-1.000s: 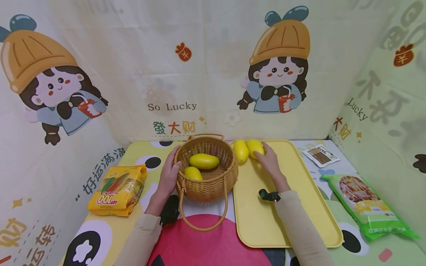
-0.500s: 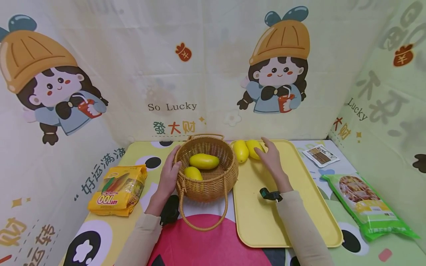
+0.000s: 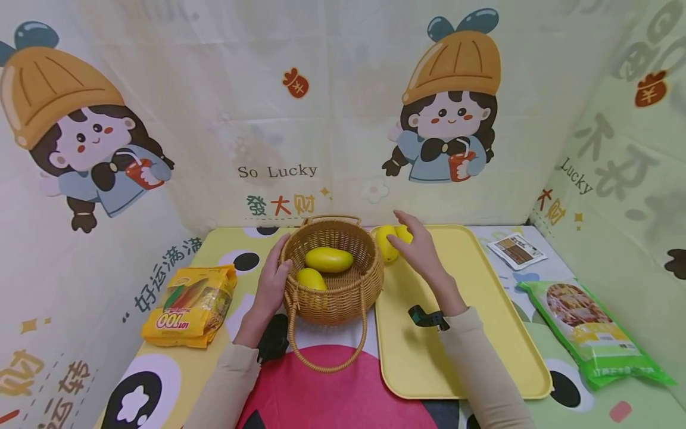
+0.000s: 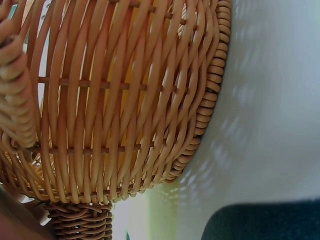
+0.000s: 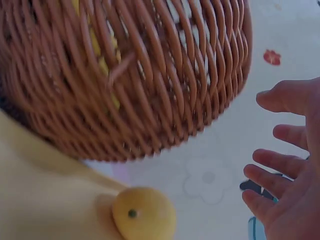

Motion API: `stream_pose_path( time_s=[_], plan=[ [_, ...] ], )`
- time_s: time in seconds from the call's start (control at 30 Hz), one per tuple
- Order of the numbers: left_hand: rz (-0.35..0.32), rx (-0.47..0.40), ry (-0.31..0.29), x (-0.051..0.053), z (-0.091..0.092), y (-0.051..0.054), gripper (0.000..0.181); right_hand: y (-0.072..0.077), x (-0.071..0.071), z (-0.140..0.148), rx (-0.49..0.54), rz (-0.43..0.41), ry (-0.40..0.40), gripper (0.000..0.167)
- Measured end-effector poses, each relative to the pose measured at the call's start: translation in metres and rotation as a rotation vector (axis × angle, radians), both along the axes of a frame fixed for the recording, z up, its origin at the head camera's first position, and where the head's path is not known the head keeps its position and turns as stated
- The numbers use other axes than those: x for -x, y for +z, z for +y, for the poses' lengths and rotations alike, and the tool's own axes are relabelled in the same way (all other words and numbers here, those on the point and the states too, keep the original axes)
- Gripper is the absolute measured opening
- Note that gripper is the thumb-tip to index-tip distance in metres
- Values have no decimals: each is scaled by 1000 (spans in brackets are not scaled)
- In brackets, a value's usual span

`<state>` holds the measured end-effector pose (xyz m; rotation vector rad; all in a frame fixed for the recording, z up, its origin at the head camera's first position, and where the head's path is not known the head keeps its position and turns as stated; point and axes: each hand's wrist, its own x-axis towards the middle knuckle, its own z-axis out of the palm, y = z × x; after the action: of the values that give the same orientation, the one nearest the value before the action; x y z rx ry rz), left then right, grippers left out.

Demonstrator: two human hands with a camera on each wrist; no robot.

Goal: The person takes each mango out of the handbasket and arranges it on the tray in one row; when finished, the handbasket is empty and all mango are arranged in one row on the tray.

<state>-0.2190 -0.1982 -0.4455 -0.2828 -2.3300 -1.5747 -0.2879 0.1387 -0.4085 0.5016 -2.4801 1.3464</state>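
Note:
A round wicker basket [image 3: 332, 307] stands mid-table, its front handle lowered. Inside lie one yellow mango [image 3: 329, 260] across the middle and another mango [image 3: 310, 279] against the near wall. My left hand [image 3: 272, 280] holds the basket's left rim, mostly hidden behind the weave in the left wrist view. My right hand [image 3: 420, 250] is raised over the tray, fingers spread and holding nothing. Just beyond it, side by side, are an upright mango [image 3: 387, 243] and a partly covered mango [image 3: 404, 233]. In the right wrist view, a mango [image 5: 145, 215] sits below the basket's wall.
A yellow tray [image 3: 461, 351] lies right of the basket and bears the two loose mangoes. At left rests an orange candy bag [image 3: 187, 307]. Farther right are a small white sachet [image 3: 517, 251] and a green food pack [image 3: 595, 333]. A printed cloth wall [image 3: 343, 119] stands behind.
My right hand has come off the right-hand mango on the tray, lifted, and shifted left over the pair. My left hand and the basket have stayed put.

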Motion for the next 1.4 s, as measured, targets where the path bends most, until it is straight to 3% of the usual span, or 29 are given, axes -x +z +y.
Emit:
stream_pose_path(
  time_s=[0.33, 0.67, 1.13, 1.4],
  plan=[
    [-36, -7, -20, 0, -1, 4, 59, 24, -17, -41, -98, 82, 179, 61],
    [-15, 7, 8, 0, -1, 1, 58, 38, -14, -69, -225, 114, 345, 61],
    [-20, 3, 1, 1, -2, 2, 58, 51, -13, -97, -470, 40, 386, 61],
    [-34, -6, -12, 1, -3, 4, 59, 50, -1, -110, -654, -47, 436, 62]
  ],
)
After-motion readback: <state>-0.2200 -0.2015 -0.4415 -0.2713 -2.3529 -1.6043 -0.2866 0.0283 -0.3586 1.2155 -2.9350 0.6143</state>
